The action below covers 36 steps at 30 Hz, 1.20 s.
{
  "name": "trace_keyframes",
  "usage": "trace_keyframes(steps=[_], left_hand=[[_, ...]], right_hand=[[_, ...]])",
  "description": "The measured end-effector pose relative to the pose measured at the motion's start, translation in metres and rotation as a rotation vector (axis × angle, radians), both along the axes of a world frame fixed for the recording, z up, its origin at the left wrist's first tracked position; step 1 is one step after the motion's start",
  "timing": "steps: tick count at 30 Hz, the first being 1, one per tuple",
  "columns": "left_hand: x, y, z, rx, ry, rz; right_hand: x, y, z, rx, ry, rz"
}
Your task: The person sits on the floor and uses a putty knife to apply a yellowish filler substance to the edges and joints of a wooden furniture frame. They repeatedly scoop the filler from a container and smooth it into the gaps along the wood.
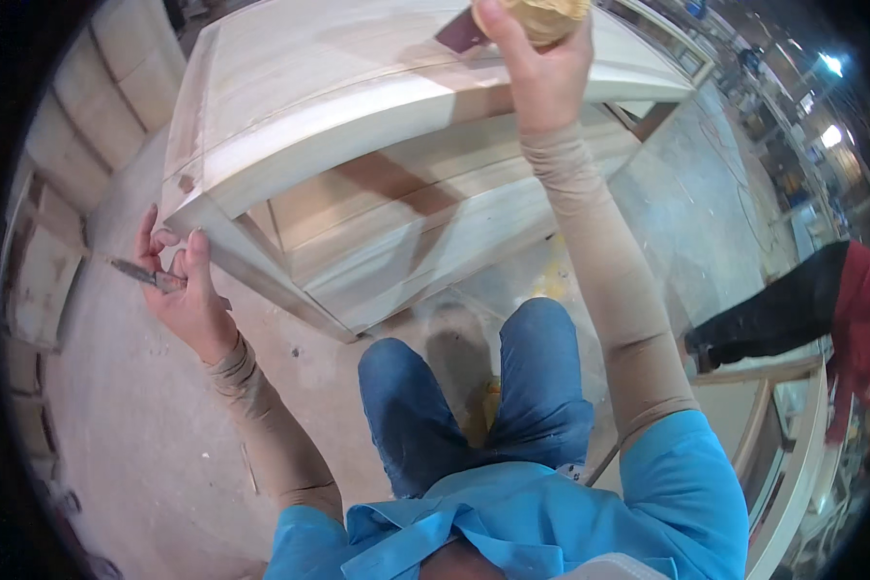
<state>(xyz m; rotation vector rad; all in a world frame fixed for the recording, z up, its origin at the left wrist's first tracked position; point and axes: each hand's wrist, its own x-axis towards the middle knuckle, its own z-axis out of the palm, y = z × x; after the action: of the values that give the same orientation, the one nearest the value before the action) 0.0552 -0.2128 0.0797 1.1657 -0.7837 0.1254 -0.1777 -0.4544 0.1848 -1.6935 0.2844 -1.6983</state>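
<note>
A pale, unpainted wooden cabinet frame (329,135) lies in front of me. At its near left corner is my left hand (191,304), closed round a slim grey pen-like tool (137,272) that points out to the left. Thumb and fingertips of that hand are close to the corner; whether they touch the wood I cannot tell. My right hand (553,87) reaches over the far part of the top and grips a yellowish, rounded pad (548,17). A dark red sheet, like sandpaper (462,35), sticks out to its left over the wood. The picture's upper edge cuts off part of the pad.
Wooden panels (106,87) and cabinet parts (43,261) stand along the left. At lower right is another wooden frame (788,454). Beside it is a person in dark trousers (773,314) and red clothing. A cable (730,164) runs over the concrete floor (193,445).
</note>
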Motion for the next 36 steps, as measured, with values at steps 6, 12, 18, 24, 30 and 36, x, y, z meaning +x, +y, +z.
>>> trace_keyframes(steps=[6,12,18,24,30,36], left_hand=[[-0.031,0.03,0.05,0.062,-0.095,0.077],[-0.072,0.012,0.144,0.476,-0.743,0.079],[-0.109,-0.06,0.198,0.513,-1.135,-0.055],[-0.153,-0.096,0.22,0.71,-1.38,0.301],[-0.169,-0.092,0.237,0.822,-1.387,0.354],[-0.193,-0.091,0.237,0.925,-1.334,0.441]], right_hand=[[-0.009,-0.013,0.004,-0.089,0.175,-0.051],[-0.012,-0.009,0.003,-0.022,0.225,0.2],[-0.018,-0.028,0.003,-0.059,0.255,0.363],[-0.018,-0.029,0.003,-0.15,0.269,0.339],[-0.017,-0.033,0.001,-0.165,0.267,0.316],[-0.019,-0.035,-0.001,-0.19,0.281,0.283]])
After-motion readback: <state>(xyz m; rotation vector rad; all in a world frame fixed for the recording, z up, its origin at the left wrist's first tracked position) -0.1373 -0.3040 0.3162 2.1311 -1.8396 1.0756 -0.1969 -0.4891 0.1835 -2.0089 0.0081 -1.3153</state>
